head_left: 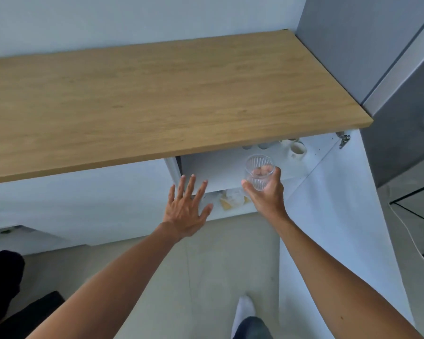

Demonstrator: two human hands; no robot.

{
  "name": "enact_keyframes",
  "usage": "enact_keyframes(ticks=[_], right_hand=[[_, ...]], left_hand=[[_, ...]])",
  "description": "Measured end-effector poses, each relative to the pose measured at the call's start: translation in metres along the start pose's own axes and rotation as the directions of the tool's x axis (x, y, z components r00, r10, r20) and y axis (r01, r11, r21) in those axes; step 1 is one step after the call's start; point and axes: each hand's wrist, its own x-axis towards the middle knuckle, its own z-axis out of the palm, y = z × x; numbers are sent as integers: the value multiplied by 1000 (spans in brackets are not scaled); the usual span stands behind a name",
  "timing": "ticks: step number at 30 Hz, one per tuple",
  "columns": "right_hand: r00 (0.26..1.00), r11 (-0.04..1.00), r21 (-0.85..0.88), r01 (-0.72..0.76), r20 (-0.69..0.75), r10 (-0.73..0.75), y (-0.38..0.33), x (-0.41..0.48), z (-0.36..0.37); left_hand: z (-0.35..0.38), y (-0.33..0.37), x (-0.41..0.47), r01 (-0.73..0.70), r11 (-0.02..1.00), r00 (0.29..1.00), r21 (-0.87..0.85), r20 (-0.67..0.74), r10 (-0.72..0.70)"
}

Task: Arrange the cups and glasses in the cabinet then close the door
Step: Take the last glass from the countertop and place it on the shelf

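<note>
My right hand (pixel 267 192) grips a clear ribbed glass (pixel 258 171), held tilted just in front of the white upper shelf (pixel 218 172) of the open cabinet under the wooden countertop (pixel 157 99). At the back of that shelf stand a white cup (pixel 298 148) and other cups or glasses (pixel 262 145), mostly hidden by the countertop edge. My left hand (pixel 185 209) is empty with fingers spread, at the shelf's front left edge. The white cabinet door (pixel 340 204) is swung open to the right on its hinge (pixel 343 140).
A lower shelf holds some pale, yellowish items (pixel 233 199) that I cannot identify. A grey tall unit (pixel 389 69) rises at the right. A black wire frame and white cable (pixel 421 223) sit on the floor at far right. My foot in a white sock (pixel 245 309) is below.
</note>
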Motion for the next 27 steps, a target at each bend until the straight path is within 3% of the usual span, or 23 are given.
enact_keyframes(ticks=[6, 14, 21, 27], right_hand=[[1000, 1000, -22, -6, -17, 5, 76, 37, 36], [992, 992, 12, 126, -32, -125, 183, 130, 83], [956, 956, 21, 293, -21, -292, 229, 200, 110], [943, 943, 38, 331, 14, -331, 240, 245, 124]], left_hand=[[88, -3, 55, -40, 999, 999, 8, -31, 40], [202, -15, 157, 17, 999, 996, 30, -83, -15], [233, -40, 213, 62, 998, 986, 8, -158, -60], [228, -54, 242, 73, 997, 990, 27, -125, -69]])
